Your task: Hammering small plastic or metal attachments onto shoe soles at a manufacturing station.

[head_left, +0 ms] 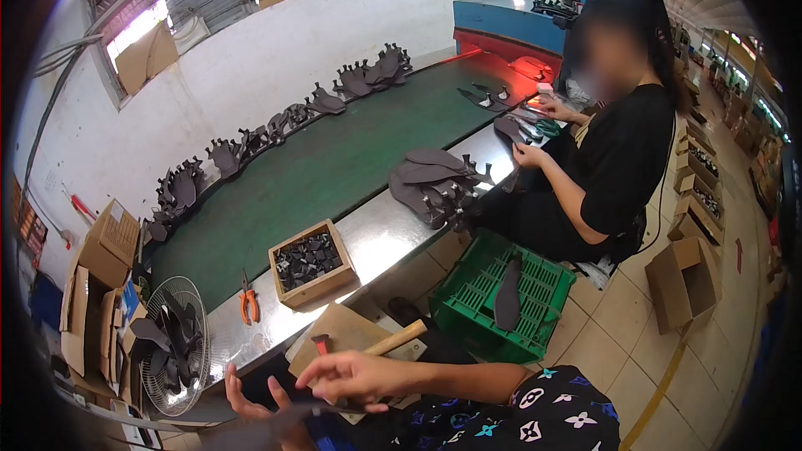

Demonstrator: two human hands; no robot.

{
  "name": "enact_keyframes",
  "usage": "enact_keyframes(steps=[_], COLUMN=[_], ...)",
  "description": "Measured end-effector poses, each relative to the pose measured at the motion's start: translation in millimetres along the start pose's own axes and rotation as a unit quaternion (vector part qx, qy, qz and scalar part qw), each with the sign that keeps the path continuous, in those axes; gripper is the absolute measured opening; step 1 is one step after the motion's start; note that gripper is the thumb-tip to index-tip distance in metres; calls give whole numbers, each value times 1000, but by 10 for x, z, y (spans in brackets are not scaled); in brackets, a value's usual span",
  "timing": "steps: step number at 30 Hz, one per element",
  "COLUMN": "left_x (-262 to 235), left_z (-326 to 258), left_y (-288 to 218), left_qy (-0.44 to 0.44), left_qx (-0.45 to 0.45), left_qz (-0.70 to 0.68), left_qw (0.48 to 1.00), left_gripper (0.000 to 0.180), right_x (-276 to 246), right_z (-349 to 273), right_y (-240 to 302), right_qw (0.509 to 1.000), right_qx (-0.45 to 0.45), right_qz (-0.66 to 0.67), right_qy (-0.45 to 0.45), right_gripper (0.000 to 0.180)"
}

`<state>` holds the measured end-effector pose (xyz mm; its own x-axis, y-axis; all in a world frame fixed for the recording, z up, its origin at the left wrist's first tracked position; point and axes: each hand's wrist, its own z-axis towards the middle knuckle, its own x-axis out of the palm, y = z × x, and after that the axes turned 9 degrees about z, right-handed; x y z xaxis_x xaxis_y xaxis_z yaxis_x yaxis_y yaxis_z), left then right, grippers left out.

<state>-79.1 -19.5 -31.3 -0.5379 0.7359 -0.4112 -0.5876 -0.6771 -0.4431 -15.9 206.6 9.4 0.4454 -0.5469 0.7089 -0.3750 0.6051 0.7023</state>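
At the lower edge, my left hand [249,405] has its fingers raised and partly bent around a dark grey shoe sole [280,424], which is blurred and partly cut off. Just right of it, my right hand [359,374] hovers over the sole, fingers loosely bent and apart, with nothing visible in them. Beyond my right hand lies a hammer [393,339] with a red head and wooden handle, on a tan board [344,323]. A wooden box [312,266] of small black heel pieces stands on the metal bench edge, beside orange-handled pliers [249,304].
A wire basket [203,361] of dark soles stands at left, near cardboard boxes [111,240]. Soles with heels [434,184] are piled on the bench, others along the green belt [334,154]. At right, a co-worker [622,142] handles a sole behind a green crate [547,305].
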Motion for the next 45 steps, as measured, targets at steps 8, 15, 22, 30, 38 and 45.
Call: enact_keyframes(steps=[8, 15, 22, 30, 38, 45], left_x=[-28, -73, -38, 766, 1674, 2309], left_z=[-476, -209, -172, -263, 545, 947], left_y=[-75, -223, -315, -115, -13, 266], left_qy=[-42, 46, 106, 326, 264, 395], left_qx=[44, 225, -279, -179, 78, 32], left_qz=[205, 131, -429, 171, 72, 76], left_qw=[977, 964, 852, 912, 959, 915], left_gripper=[79, 16, 46, 99, 30, 28], right_x=[-108, -246, -1180, -1412, -1053, -1110], right_z=[135, 81, -474, -1673, -1690, -1458], right_y=[-338, -405, -417, -770, -1116, -722], right_qw=[989, 979, 589, 653, 743, 785], right_qx=[-32, -9, -14, -97, -253, -238], right_qz=[3, -198, -764, -612, -225, -238], right_qy=[-147, -47, -264, -435, -577, -521], right_gripper=[31, 31, 63, 27, 28, 20])
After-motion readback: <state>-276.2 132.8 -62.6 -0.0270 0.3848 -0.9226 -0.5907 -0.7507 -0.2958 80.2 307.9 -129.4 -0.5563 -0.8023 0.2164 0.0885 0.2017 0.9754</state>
